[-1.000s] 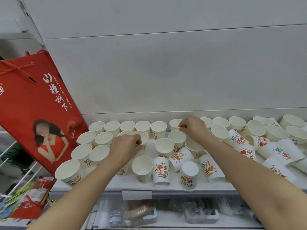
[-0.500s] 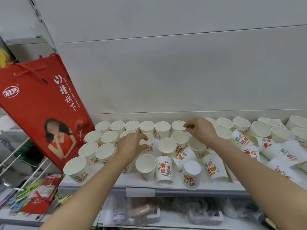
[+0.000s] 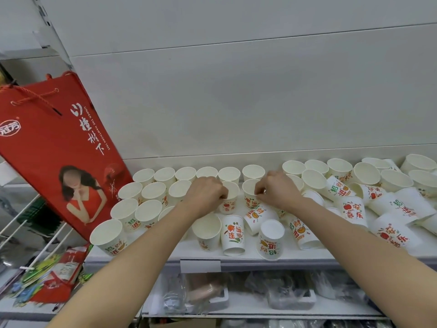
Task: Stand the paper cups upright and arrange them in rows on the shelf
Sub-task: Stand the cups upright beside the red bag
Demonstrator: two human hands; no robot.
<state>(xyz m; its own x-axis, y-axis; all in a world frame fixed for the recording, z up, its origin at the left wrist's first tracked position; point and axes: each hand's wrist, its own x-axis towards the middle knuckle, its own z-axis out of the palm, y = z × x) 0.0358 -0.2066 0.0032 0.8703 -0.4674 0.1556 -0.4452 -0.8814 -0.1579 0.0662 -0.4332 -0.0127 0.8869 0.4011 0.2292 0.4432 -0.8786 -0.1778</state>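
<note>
Several white paper cups with red, green and orange print stand upright in rows on the left of the white shelf (image 3: 250, 259). My left hand (image 3: 205, 194) grips the rim of an upright cup (image 3: 229, 202) in the second row. My right hand (image 3: 276, 190) pinches the rim of the neighbouring upright cup (image 3: 250, 194). In front of my hands one cup (image 3: 270, 239) stands upside down, and another printed cup (image 3: 233, 234) stands beside it. Cups such as (image 3: 300, 230) lie on their sides. More tipped cups (image 3: 399, 207) lie jumbled on the right.
A red gift bag (image 3: 49, 150) leans at the left end of the shelf against the cups. A white back wall (image 3: 236, 91) closes the shelf behind. Below hangs a lower shelf (image 3: 236, 301) with plastic-wrapped goods; a wire rack (image 3: 35, 230) with packets stands lower left.
My right hand has come forward from the back row to the second-row cup. My left hand has shifted right onto the cup beside it. The camera view has drifted right.
</note>
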